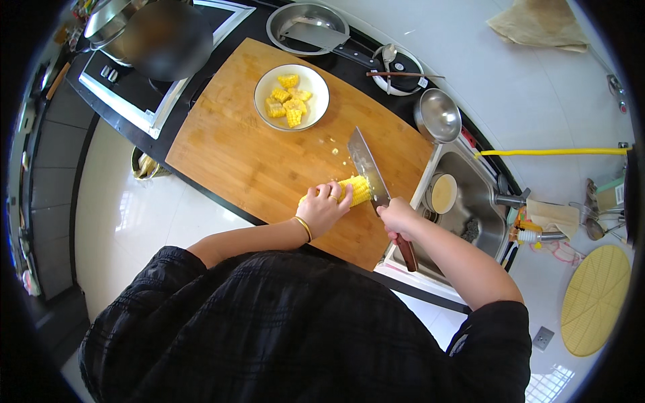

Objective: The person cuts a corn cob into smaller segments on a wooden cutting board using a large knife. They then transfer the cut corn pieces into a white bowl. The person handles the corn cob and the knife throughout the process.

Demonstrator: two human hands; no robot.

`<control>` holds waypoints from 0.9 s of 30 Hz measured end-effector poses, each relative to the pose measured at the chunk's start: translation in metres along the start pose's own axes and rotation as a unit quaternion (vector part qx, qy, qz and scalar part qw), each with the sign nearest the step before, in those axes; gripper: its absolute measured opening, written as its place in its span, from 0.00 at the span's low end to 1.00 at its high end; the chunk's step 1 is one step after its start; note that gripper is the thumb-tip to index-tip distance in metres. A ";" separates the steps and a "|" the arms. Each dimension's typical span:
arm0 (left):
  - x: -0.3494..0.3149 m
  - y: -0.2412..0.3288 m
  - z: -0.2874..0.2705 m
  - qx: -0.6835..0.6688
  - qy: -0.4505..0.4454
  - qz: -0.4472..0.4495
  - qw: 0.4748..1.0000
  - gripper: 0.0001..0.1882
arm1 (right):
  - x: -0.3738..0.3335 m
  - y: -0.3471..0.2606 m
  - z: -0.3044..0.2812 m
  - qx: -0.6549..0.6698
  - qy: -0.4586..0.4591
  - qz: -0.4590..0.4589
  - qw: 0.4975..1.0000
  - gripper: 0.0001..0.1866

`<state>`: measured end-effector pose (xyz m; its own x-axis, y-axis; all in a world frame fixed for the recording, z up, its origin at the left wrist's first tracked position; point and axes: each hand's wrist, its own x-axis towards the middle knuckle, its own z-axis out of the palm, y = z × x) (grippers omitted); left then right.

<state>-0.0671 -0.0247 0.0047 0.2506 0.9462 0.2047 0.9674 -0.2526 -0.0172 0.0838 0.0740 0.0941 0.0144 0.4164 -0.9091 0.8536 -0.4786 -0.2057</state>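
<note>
My left hand (324,209) is closed over an ear of yellow corn (357,189), pressing it to the wooden cutting board (228,151). A gold bangle circles that wrist. In my right hand (398,219) is a cleaver (366,161), gripped at the top of its brown wooden handle. Its broad blade stands right beside the corn's right end; whether it touches the corn, I cannot tell. Small bits of corn lie scattered on the board just beyond. Farther back on the board sits a white bowl (316,117) holding several cut chunks of corn (293,104).
A metal basin (310,12) with a second knife (319,37) across it stands behind the board. Right of the board are a steel bowl (439,115) and a sink (480,201) containing a pale bowl (443,193). A stove (134,101) with pots lies to the left.
</note>
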 end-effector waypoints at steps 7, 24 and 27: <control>0.003 0.000 -0.002 -0.009 -0.002 -0.003 1.000 0.26 | 0.031 0.030 0.014 -0.008 0.065 -0.090 0.994 0.21; 0.012 0.008 -0.001 -0.110 -0.035 -0.082 0.990 0.26 | -0.029 0.041 -0.007 0.070 -0.051 -0.001 0.996 0.05; 0.017 0.000 -0.008 -0.150 -0.096 -0.094 0.979 0.26 | -0.025 0.046 -0.004 0.067 -0.044 0.013 0.997 0.07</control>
<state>-0.0635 -0.0103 0.0165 0.0990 0.9950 -0.0121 0.9504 -0.0910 0.2974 0.1245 0.0451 0.1091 -0.0149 0.3347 -0.9422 0.7767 -0.5896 -0.2217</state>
